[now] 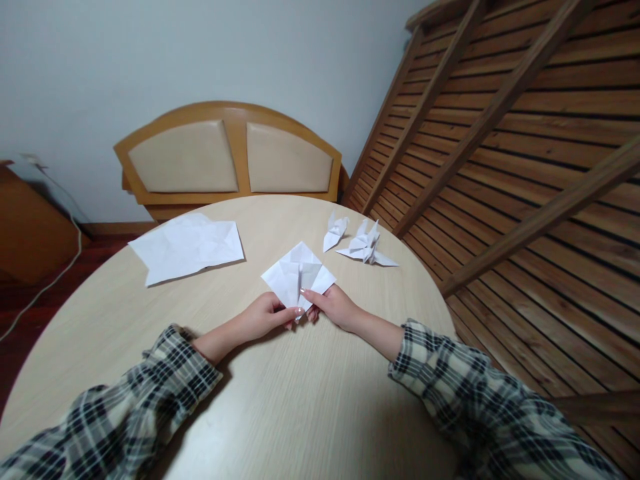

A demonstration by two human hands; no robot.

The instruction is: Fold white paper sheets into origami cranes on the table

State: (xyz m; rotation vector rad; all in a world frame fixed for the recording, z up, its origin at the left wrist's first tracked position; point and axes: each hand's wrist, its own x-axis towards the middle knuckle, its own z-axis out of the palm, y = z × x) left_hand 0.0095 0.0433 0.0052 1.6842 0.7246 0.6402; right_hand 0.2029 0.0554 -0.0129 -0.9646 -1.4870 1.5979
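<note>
A folded white paper, diamond-shaped with creases and a raised flap down its middle, is held just above the table between both hands. My left hand pinches its lower left edge near the bottom corner, thumb on top. On the lower right side, my right hand grips the same paper, its thumb pressed on the front beside the central fold. The fingers behind the paper are partly hidden. Beyond my right hand lie folded paper cranes, bunched together, and another small folded paper piece beside them.
White paper sheets lie overlapped on the left of the round wooden table. A padded headboard stands past the far edge. Wooden slats lean along the right side. A white cable hangs at far left.
</note>
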